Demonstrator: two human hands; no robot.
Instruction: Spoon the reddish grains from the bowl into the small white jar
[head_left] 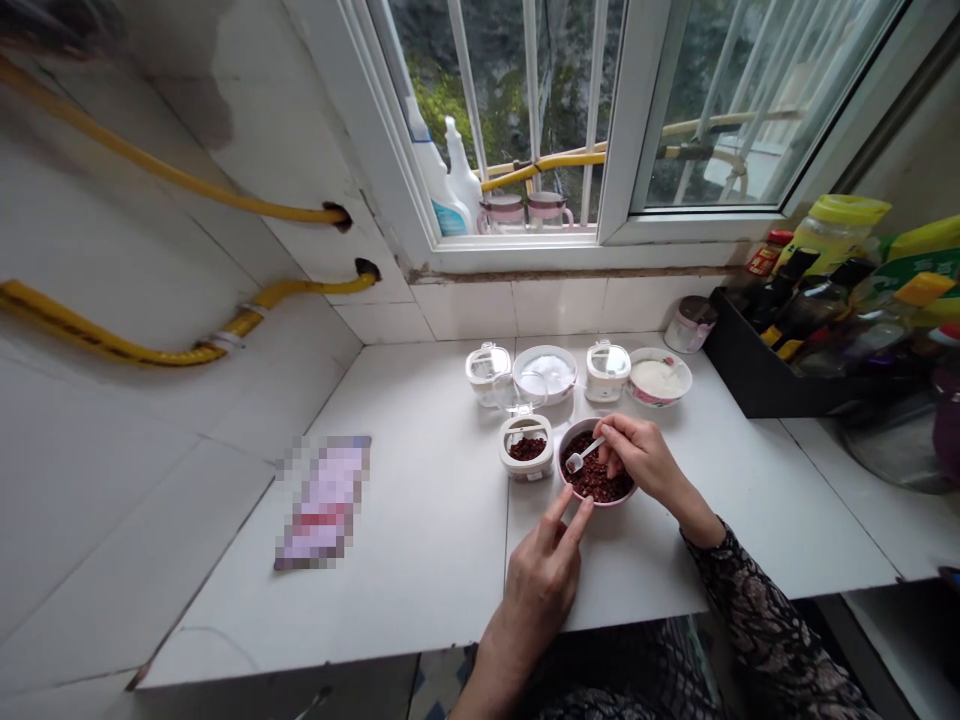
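Observation:
My right hand (636, 455) is closed on the handle of a small white spoon (576, 462), its bowl just above dark red-brown dried peppercorns (592, 480). These lie in a round bowl (564, 492) with a pinkish rim. At the bowl's near left edge, my left hand (551, 560) rests with two fingers extended against the rim, holding nothing. Close to the bowl's left stands a white seasoning jar (529, 470), its clear lid (520, 392) raised, with more of the same peppercorns inside.
Behind are two lidded white jars (487, 372) (607, 370), a bowl of white grains (547, 372) and a bowl of off-white powder (660, 376). A black box of bottles (787, 385) stands right. A blurred purple packet (326, 500) lies left on the white counter (420, 560).

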